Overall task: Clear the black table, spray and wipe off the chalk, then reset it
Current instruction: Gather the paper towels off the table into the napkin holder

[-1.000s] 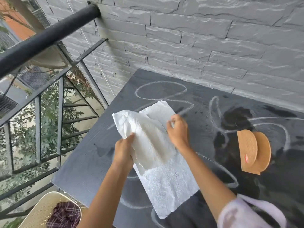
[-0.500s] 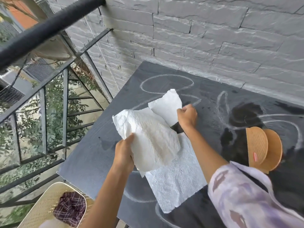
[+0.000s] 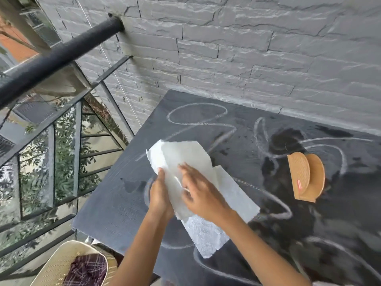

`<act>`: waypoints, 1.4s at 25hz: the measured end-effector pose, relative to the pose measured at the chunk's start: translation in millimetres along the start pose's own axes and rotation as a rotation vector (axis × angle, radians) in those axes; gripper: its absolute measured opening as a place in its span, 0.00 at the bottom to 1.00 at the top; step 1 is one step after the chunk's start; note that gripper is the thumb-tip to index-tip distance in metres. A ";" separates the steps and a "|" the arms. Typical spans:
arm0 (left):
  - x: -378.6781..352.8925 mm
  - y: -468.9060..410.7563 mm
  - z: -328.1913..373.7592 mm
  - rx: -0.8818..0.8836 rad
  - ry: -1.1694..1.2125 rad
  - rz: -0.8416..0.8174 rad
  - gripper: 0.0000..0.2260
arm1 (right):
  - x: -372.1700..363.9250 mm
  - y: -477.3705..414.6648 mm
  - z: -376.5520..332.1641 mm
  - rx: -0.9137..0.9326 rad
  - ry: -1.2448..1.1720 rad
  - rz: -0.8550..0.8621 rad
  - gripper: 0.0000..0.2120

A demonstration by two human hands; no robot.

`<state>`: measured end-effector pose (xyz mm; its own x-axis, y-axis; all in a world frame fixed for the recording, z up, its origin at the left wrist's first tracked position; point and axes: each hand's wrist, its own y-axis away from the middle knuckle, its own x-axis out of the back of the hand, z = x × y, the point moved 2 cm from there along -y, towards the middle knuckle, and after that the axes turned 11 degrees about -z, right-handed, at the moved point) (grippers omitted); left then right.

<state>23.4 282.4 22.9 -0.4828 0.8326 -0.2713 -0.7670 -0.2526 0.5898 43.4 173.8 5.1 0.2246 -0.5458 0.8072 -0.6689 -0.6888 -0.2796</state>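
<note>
A black table [image 3: 115,207] stands against a grey brick wall, covered in white chalk loops [image 3: 198,118] and dark wet patches. A white paper towel [image 3: 185,155] is held above its left half, folded over itself, with a loose tail hanging toward the table's front. My left hand [image 3: 159,195] grips the towel's left side from below. My right hand [image 3: 198,188] lies flat on top of the folded towel, fingers spread. A wooden napkin holder [image 3: 305,178] stands upright on the table to the right of my hands.
A black metal railing [image 3: 53,56] with glass panels runs along the left, close to the table's edge. A cream perforated chair [image 3: 53,267] with a dark plaid cloth [image 3: 86,269] on it sits at the lower left. The brick wall [image 3: 247,48] bounds the table's far side.
My right hand let go of the towel's far corner and came down flat on the fold. The towel is folded over more tightly. The view shifted left and down.
</note>
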 end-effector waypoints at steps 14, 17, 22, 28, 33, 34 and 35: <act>44.4 37.2 -11.2 -0.005 -0.052 -0.063 0.11 | 1.5 124.8 81.9 -1.215 0.274 -0.079 0.16; 54.8 40.5 -16.0 0.015 -0.056 -0.058 0.11 | -6.2 126.8 93.0 -1.191 0.079 -0.014 0.08; 61.3 45.3 -20.0 0.012 -0.032 -0.087 0.10 | 26.5 103.2 65.3 -1.162 -0.535 0.620 0.05; 58.2 45.1 -28.1 0.037 -0.043 -0.139 0.10 | 62.3 42.4 -32.7 -0.418 -0.126 0.535 0.07; 51.3 45.4 -25.2 0.024 -0.071 -0.201 0.10 | 17.5 28.4 -74.4 -0.063 0.272 0.093 0.17; 47.2 47.3 -23.3 0.036 -0.073 -0.222 0.10 | 8.5 32.0 -79.1 -0.055 0.270 0.014 0.19; 43.2 48.7 -21.7 0.052 -0.068 -0.239 0.12 | 1.7 36.8 -81.6 -0.055 0.256 -0.052 0.21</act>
<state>-43.9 295.3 23.4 -0.2591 0.8975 -0.3568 -0.8326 -0.0203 0.5535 -38.7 186.5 38.6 0.0780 -0.3668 0.9270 -0.6999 -0.6824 -0.2111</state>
